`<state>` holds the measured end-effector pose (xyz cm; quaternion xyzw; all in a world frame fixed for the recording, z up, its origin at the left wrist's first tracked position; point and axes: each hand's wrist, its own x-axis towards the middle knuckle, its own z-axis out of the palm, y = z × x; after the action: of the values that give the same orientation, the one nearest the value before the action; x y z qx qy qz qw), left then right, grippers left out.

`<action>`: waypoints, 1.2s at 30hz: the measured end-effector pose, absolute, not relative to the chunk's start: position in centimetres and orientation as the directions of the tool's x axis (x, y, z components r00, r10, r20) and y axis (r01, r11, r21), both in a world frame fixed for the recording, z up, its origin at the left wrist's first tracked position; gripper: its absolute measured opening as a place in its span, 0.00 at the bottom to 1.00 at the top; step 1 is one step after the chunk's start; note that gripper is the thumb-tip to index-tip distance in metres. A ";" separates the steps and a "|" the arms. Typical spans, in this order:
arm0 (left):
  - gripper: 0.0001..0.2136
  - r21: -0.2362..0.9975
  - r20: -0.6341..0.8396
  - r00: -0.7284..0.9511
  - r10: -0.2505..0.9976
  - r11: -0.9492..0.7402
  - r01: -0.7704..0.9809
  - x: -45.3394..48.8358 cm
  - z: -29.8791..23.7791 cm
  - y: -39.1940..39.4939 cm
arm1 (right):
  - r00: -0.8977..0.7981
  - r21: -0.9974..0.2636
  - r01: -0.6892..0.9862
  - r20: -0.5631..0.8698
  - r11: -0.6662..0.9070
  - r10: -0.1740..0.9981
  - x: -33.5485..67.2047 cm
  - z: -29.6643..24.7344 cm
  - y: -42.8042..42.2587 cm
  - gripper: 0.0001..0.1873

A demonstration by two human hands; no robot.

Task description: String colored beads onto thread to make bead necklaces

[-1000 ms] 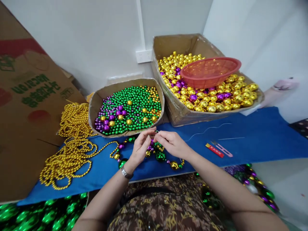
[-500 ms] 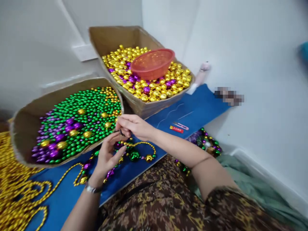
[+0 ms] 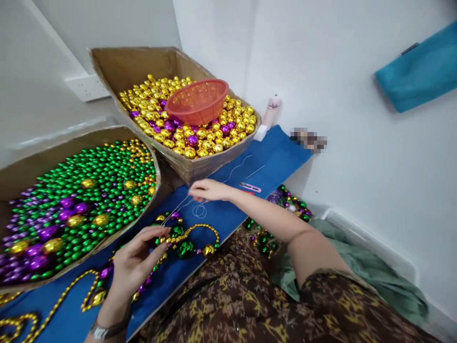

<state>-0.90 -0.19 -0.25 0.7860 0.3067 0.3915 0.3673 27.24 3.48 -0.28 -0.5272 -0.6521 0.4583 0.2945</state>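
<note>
My right hand (image 3: 209, 190) pinches a thin white thread (image 3: 179, 206), which runs taut down to my left hand (image 3: 137, 257). Between the left thumb and fingertips is the end of a gold bead string (image 3: 193, 228). That string curves right over the blue tabletop, joining larger green and gold beads. Part of the thread lies in a loose loop (image 3: 200, 210) below my right hand. More of the multicoloured bead strand (image 3: 146, 281) lies beside and partly behind my left hand.
One carton (image 3: 157, 176) holds green, purple and gold beads. Behind it, another carton (image 3: 193, 171) of gold and purple balls carries a red plastic basket (image 3: 198, 102). Pink thread snips (image 3: 252, 186) lie on the blue table (image 3: 271, 152), near a pink bottle (image 3: 273, 110).
My hands have drawn apart, and the thread now stretches between them. The left hand has moved down and left. The view has turned right, bringing a teal object on the wall into sight.
</note>
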 end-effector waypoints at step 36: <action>0.25 0.895 0.373 0.522 0.768 -0.446 0.017 0.5 -0.3 -1.1 | -0.551 -0.842 0.416 0.065 0.342 0.832 23.8 2.1 -2.4 0.19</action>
<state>0.48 -1.06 -0.34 0.7440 0.2638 0.4118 0.4553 23.78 -2.36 2.07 -0.4006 -0.7791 0.4106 0.2530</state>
